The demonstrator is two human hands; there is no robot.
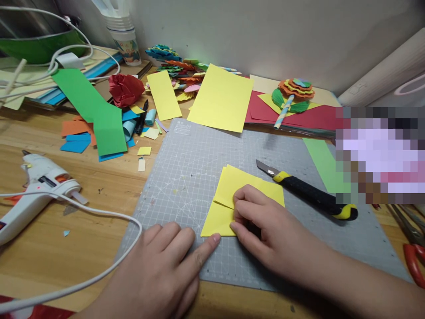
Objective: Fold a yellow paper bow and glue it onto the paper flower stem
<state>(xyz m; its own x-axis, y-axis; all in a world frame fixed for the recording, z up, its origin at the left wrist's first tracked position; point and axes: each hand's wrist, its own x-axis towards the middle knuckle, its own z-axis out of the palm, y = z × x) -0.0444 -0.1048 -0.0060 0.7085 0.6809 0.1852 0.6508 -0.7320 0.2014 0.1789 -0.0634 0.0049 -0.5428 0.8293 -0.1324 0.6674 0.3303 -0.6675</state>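
Observation:
A folded sheet of yellow paper lies on the grey cutting mat, with a fold line across its left part. My right hand rests over it, fingers bent, thumb and index finger closed on the paper near its front edge. From the left, my left hand reaches in with the index fingertip at the paper's front left edge; its other fingers are curled and hold nothing visible. Right of the paper is a black and yellow utility knife, its blade out and pointing to the back left. My palm hides part of the paper.
At left lies a white glue gun; its cable loops near my left wrist. Green paper, paper scraps and a red paper flower lie behind. A larger yellow sheet overlaps the mat's back edge. Scissors lie right.

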